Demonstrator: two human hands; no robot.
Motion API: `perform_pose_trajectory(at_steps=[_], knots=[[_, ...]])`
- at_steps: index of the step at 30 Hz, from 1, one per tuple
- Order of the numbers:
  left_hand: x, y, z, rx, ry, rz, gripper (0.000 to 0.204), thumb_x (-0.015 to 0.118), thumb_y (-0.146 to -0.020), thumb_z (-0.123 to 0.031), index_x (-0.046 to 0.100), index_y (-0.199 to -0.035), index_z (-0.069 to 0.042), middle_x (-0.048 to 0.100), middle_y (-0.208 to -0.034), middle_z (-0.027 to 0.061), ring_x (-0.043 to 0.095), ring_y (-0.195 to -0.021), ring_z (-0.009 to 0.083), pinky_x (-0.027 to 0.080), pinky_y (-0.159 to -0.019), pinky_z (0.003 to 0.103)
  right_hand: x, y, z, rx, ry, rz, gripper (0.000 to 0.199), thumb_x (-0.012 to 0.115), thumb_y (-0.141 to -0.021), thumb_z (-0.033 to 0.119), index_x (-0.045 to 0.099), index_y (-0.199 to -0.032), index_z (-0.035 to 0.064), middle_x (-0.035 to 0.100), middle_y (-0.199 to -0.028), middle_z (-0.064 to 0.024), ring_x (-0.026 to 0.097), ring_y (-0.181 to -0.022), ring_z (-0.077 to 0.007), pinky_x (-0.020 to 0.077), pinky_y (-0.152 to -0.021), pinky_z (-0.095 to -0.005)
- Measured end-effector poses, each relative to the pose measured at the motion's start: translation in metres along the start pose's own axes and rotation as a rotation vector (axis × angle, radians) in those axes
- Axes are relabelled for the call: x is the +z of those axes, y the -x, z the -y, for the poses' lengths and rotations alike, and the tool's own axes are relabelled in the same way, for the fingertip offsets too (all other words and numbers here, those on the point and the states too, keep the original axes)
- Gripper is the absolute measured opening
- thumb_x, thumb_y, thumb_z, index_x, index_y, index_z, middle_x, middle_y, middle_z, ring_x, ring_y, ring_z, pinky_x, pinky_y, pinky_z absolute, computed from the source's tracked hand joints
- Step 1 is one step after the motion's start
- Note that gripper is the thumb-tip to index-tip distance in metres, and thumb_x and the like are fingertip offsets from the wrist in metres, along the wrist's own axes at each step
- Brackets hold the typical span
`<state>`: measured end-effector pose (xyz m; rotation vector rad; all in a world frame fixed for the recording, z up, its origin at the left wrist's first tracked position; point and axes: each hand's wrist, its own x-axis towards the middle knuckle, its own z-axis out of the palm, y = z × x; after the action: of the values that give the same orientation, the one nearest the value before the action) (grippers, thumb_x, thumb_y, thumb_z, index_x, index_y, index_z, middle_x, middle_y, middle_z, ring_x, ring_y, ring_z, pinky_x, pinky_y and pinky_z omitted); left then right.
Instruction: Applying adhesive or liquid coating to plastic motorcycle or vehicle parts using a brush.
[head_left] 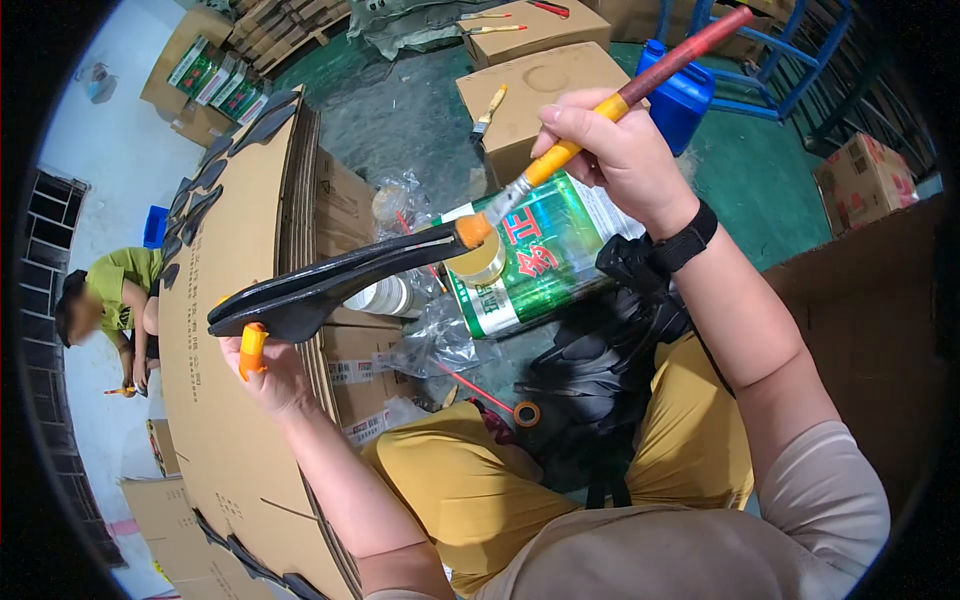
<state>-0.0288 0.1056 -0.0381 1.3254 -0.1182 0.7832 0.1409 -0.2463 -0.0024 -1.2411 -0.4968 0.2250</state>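
In my left hand is a long, glossy black piece, shaped somewhat like a shoe sole and tilted up to the right. Orange tape or a cover wraps one finger of that hand. My right hand is closed around the handle of a paintbrush, yellow with a dark red end. The brush's orange bristles touch or overlap the far tip of the black piece. Below the bristles, a round yellowish opening or cup shows on a green and white tin.
At my left, stacked cardboard sheets carry several black pieces. A person in green crouches beyond. Ahead stand cardboard boxes with brushes and a blue jerrycan. A tape roll lies near my legs, beside black pieces.
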Motion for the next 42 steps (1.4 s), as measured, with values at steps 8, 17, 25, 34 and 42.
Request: perform_pose_trajectory(at_steps=[8,17,25,34,42], knots=[[-0.022,0.003,0.0,0.071,-0.055,0.057,0.071,0.077,-0.07,-0.035,0.044,-0.125,-0.004,0.054,-0.119,0.0128,0.053,-0.111,0.0247,0.042,-0.098,0.038,-0.007,-0.016,-0.03,0.045,0.199,-0.054,0.024,0.06,-0.085,0.026,0.065,-0.075,0.0041,0.059,-0.065,0.0002,0.042,-0.048,-0.0032,0.0306,-0.043,-0.0177],[-0.009,0.008,-0.01,0.062,-0.334,0.054,0.05,0.068,-0.075,-0.011,0.047,-0.119,-0.002,0.055,-0.114,0.0145,0.054,-0.107,0.0255,0.035,-0.103,0.039,0.028,-0.03,-0.122,0.016,0.717,0.246,0.027,0.067,-0.079,0.029,0.064,-0.077,0.0024,0.058,-0.064,-0.0101,0.057,-0.061,-0.021,0.0446,-0.059,-0.033],[0.022,0.006,-0.02,0.257,-0.664,0.169,0.018,0.07,-0.072,-0.011,0.057,-0.083,-0.006,0.062,-0.083,0.0065,0.059,-0.085,0.0198,0.016,-0.11,0.051,0.033,-0.037,-0.126,0.078,0.77,0.335,0.019,0.067,-0.075,0.02,0.064,-0.076,0.0012,0.06,-0.067,-0.011,0.058,-0.065,-0.0224,0.0463,-0.063,-0.0321],[0.063,0.014,-0.037,0.454,-0.975,0.401,0.011,0.07,-0.07,-0.019,0.062,-0.07,-0.011,0.065,-0.079,0.0034,0.061,-0.083,0.0225,0.024,-0.106,0.053,-0.011,-0.063,-0.038,0.212,0.071,0.086,0.023,0.057,-0.085,0.024,0.064,-0.079,0.0029,0.051,-0.057,0.0023,0.04,-0.043,-0.0021,0.0286,-0.038,-0.0161],[0.089,0.024,-0.044,0.5,-1.019,0.584,0.009,0.066,-0.061,-0.017,0.068,-0.069,-0.013,0.066,-0.078,0.0023,0.062,-0.083,0.0221,0.022,-0.107,0.05,0.028,-0.045,-0.016,0.162,-0.162,0.314,0.021,0.06,-0.081,0.023,0.065,-0.075,0.0034,0.051,-0.056,0.0031,0.043,-0.044,-0.0009,0.0313,-0.039,-0.0145]])
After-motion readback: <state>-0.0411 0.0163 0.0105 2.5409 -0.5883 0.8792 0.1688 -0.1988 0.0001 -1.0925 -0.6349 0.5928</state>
